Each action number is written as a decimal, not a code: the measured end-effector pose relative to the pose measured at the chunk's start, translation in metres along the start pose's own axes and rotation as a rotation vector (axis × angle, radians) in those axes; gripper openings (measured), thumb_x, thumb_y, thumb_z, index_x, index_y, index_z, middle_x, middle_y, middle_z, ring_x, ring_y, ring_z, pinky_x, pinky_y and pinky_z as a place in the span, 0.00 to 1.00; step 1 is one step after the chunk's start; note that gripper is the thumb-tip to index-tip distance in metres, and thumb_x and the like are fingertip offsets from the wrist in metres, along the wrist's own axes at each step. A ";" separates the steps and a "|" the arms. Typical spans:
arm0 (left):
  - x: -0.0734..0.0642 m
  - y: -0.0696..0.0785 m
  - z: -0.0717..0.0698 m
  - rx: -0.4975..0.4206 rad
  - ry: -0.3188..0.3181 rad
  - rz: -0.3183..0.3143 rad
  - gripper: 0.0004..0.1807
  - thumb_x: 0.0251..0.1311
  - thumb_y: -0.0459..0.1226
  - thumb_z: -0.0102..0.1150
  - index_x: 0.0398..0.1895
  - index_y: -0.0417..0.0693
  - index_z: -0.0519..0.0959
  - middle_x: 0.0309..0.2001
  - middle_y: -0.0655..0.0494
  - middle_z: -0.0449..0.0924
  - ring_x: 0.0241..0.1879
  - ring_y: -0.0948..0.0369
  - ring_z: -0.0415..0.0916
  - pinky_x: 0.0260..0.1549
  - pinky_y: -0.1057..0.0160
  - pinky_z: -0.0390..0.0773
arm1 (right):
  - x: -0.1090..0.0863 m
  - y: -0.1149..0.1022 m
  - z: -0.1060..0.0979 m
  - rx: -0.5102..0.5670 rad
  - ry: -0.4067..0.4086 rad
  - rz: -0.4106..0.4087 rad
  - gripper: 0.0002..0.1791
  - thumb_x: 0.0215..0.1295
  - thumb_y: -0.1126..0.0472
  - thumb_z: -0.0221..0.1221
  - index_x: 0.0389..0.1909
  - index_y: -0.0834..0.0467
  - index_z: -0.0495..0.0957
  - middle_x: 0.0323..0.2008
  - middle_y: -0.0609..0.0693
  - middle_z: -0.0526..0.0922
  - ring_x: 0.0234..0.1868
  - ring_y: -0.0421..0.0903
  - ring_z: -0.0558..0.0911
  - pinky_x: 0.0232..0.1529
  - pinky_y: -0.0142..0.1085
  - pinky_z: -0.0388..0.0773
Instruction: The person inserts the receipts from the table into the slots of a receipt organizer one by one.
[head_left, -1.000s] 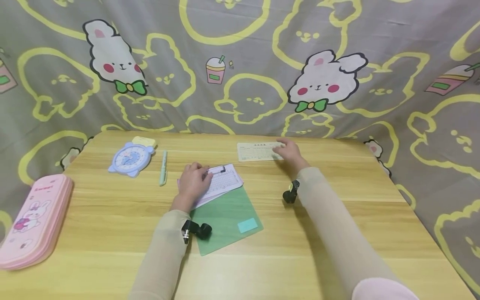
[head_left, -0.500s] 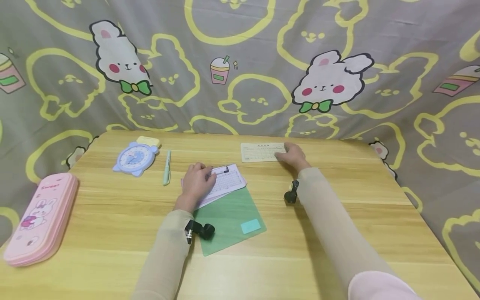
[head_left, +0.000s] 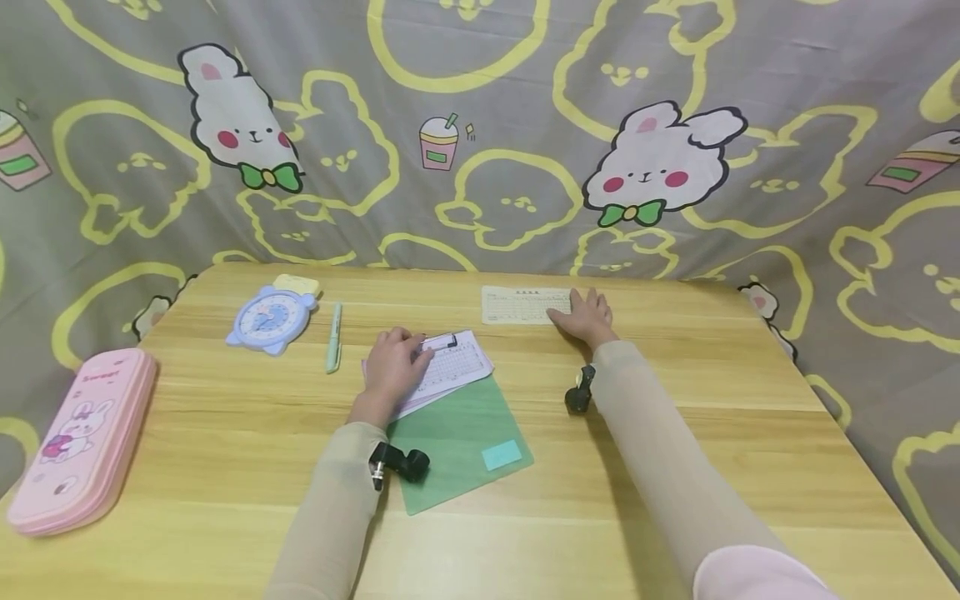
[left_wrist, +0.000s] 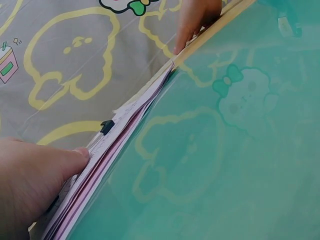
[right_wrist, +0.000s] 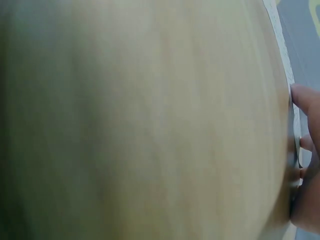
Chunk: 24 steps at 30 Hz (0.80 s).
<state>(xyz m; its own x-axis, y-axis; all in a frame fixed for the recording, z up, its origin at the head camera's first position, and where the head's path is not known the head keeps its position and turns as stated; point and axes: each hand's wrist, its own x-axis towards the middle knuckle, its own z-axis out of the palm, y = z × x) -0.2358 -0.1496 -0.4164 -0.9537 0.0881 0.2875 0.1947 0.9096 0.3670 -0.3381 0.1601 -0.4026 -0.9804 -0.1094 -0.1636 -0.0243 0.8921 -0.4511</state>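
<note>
My left hand [head_left: 394, 363] rests on a small stack of printed sheets [head_left: 454, 363] with a black clip [head_left: 453, 340] at the top edge. Its thumb [left_wrist: 75, 159] lies on the top sheet near the clip; the other fingers are partly hidden. Beneath the stack lies a green translucent sheet [head_left: 457, 450] with a pale blue label [head_left: 502, 455]. Farther back, my right hand [head_left: 587, 317] touches the right end of a pale printed slip [head_left: 525, 307], fingers spread and thumb over its edge. In the right wrist view, the right hand [right_wrist: 309, 135] shows at the slip's edge.
A mint pen [head_left: 334, 337], a blue bear-shaped clock [head_left: 272, 320] and a yellow block [head_left: 296, 285] lie at the back left. The pink pencil case [head_left: 82, 442] sits at the table's left edge. A patterned curtain [head_left: 510, 100] hangs behind the wooden table [head_left: 480, 550].
My right hand has come down onto the slip's right end, and its fingers have spread since half a second ago. The left hand has stayed on the stack.
</note>
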 end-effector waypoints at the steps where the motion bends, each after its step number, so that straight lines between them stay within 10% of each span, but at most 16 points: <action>1: 0.000 0.000 0.000 0.000 0.001 0.000 0.22 0.56 0.48 0.50 0.48 0.43 0.74 0.43 0.48 0.70 0.42 0.53 0.62 0.40 0.56 0.64 | 0.000 0.000 0.000 0.000 0.001 -0.002 0.43 0.59 0.39 0.41 0.65 0.63 0.41 0.62 0.68 0.30 0.60 0.64 0.30 0.55 0.55 0.29; 24: 0.001 0.000 0.000 -0.013 -0.001 0.000 0.23 0.56 0.48 0.51 0.49 0.43 0.74 0.43 0.47 0.69 0.42 0.52 0.62 0.41 0.56 0.63 | -0.020 -0.001 0.004 0.065 0.123 0.007 0.34 0.58 0.46 0.49 0.60 0.63 0.57 0.62 0.67 0.45 0.61 0.63 0.41 0.56 0.54 0.38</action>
<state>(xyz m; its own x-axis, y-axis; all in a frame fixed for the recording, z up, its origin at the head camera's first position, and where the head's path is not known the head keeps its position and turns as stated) -0.2364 -0.1499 -0.4162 -0.9541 0.0883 0.2862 0.1973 0.9042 0.3788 -0.3176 0.1593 -0.4025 -0.9972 -0.0448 -0.0603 -0.0081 0.8618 -0.5071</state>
